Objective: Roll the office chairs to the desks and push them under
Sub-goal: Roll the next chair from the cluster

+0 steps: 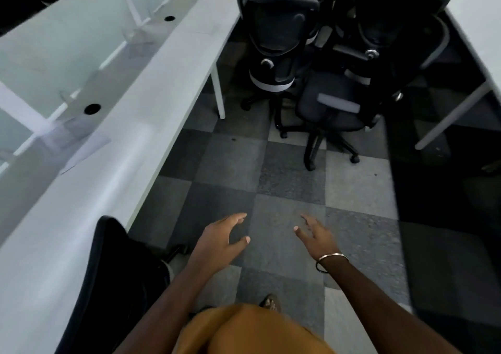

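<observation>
The left hand's fingers (238, 218) are loosely spread and slightly bent, the thumb set apart, and they hold nothing. The right hand's fingers (307, 219) are likewise relaxed and splayed, with nothing in them. The left hand (221, 241) and the right hand (315, 235) reach forward side by side over the checkered carpet floor (284, 180), palms turned toward each other; the right wrist wears a metal bangle (331, 262). Both bare forearms stretch out from the near edge, above orange clothing (249, 332).

At the near left, a black chair (108, 280) is tucked against the long white desk (135, 126); its seat and base are mostly hidden by the desktop and cut off by the frame. Far ahead, two black office chairs stand crowded together in the aisle: the left chair (273, 42) beside the desk's leg (218, 90), and the right chair (333, 109) just beside it. Its back is dim and hard to separate from its neighbour. Another white desk (482, 36) runs along the far right, dark shadow under it.
</observation>
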`<state>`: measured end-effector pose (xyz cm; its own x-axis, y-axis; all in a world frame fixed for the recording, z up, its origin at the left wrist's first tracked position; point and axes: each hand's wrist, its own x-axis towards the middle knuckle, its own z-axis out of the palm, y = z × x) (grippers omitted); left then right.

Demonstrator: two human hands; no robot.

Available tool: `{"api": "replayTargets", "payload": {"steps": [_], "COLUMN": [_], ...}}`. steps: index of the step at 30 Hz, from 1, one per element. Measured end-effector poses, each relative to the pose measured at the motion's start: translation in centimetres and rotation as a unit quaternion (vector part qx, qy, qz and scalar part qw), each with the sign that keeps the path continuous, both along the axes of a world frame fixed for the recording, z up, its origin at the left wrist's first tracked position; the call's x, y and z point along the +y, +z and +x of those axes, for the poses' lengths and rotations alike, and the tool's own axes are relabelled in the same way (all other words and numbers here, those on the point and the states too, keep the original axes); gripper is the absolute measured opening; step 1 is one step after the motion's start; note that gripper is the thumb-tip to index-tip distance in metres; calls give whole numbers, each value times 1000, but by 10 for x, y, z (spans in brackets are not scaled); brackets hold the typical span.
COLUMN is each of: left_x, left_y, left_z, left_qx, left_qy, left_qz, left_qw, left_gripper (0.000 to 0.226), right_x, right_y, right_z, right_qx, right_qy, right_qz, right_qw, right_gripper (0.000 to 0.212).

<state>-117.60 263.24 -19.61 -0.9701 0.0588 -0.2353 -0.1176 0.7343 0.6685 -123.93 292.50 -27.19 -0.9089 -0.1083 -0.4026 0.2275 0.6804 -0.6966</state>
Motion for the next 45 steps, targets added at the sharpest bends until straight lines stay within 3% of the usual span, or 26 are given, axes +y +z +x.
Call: {"api": "replayTargets", "payload": {"steps": [8,23,30,37,45], "left_x": [12,25,51,118,227], "left_y": [-3,-9,-7,-18,-11], "left_z": [-92,-365,-452,-533,-621], "left_qx": [-46,-57,-56,-68,-75], "left_qy": [-22,-161,-194,-220,-186], "left_qz": [13,25,25,18,15], "left_qw": [999,985,979,973,980], "left_gripper": [46,44,43,43,43], "right_x": [41,64,74,162,329], "right_y": [-1,16,18,16,54], "right_z": [-79,-283,-335,-426,-622], "right_qx": [-21,-1,13,0,101], "right_qy": [-82,-160,-184,-221,-359], "right_qz": [-28,19,22,26,-7], "right_qw": [996,987,983,975,928], "right_gripper": [67,61,55,56,71]}}
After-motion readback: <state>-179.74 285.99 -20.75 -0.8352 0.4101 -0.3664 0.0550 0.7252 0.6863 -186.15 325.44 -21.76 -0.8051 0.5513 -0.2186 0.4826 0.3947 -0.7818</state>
